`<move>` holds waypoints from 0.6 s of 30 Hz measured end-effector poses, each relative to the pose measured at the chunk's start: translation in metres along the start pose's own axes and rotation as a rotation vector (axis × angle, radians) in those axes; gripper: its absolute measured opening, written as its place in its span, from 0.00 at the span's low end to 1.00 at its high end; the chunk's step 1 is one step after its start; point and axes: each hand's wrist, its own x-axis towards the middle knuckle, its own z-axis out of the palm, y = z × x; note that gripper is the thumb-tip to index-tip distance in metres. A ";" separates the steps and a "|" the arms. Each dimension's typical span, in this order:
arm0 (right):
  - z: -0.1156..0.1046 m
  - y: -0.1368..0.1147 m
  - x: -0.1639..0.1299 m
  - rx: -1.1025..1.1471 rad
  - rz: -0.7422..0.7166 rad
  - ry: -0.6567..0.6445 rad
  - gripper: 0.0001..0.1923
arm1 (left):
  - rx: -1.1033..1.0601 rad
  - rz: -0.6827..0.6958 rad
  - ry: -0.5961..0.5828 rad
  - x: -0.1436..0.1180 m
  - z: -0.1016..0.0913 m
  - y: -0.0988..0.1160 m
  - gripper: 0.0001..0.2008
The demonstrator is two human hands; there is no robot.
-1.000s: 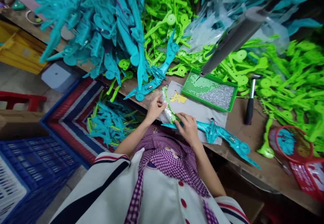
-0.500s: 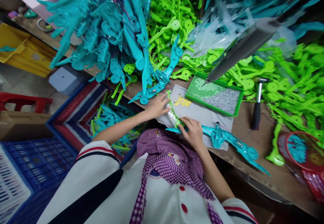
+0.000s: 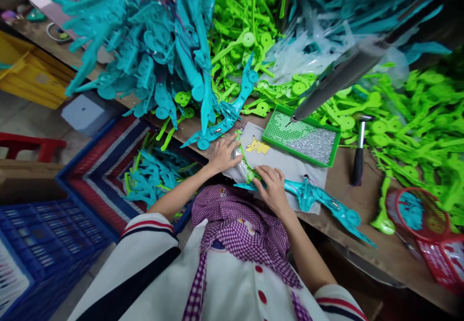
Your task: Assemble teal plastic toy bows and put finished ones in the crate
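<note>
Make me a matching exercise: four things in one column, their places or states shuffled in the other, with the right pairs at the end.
Things:
1. Left hand
2. Right hand
3. Hammer
4. Green tray

Places or states:
A. Partly filled with small silvery pieces
B. At the end of the green-and-clear piece nearer the wearer's body
C. Lying on the brown bench, black-handled
D. Over the far part of that same piece, fingers spread

Right pairs: 1-D, 2-B, 3-C, 4-A
</note>
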 end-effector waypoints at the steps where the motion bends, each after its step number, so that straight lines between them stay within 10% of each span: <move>1: -0.004 -0.004 0.005 0.024 0.009 0.032 0.19 | -0.011 -0.003 0.020 -0.001 0.000 0.000 0.25; 11: -0.063 -0.056 0.126 0.361 -0.012 0.431 0.14 | -0.026 -0.053 0.086 0.000 0.003 0.006 0.28; 18: -0.034 -0.020 0.099 0.287 0.037 0.107 0.19 | 0.073 -0.005 0.049 -0.001 0.005 0.006 0.21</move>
